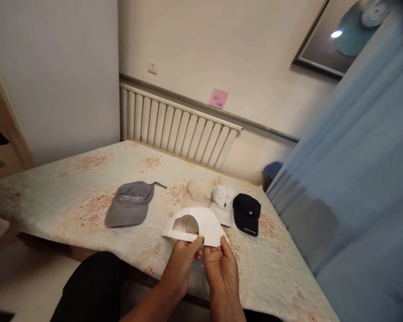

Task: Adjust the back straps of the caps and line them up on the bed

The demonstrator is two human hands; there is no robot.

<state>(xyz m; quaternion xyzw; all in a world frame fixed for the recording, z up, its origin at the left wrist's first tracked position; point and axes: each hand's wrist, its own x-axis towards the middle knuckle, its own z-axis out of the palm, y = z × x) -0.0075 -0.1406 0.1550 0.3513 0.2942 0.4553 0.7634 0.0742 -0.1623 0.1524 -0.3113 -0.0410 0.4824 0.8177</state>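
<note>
A white cap (201,223) is held above the near edge of the bed, its back opening facing me. My left hand (183,264) pinches the cap's back strap at a small metal buckle. Beside it, my right hand (221,266) grips the same strap and the cap's lower rim. Both hands are closed on the cap. A grey cap (129,203) lies flat on the bed to the left. Behind the white cap sit a beige cap (196,193), a white cap with small marks (222,203) and a dark navy cap (246,213), side by side.
The bed (70,179) has a pale floral cover. A white radiator (174,125) runs along the far wall, with a pink note (218,98) above it. A blue curtain (356,201) hangs at the right. My dark-trousered knee (90,286) is at the bottom left.
</note>
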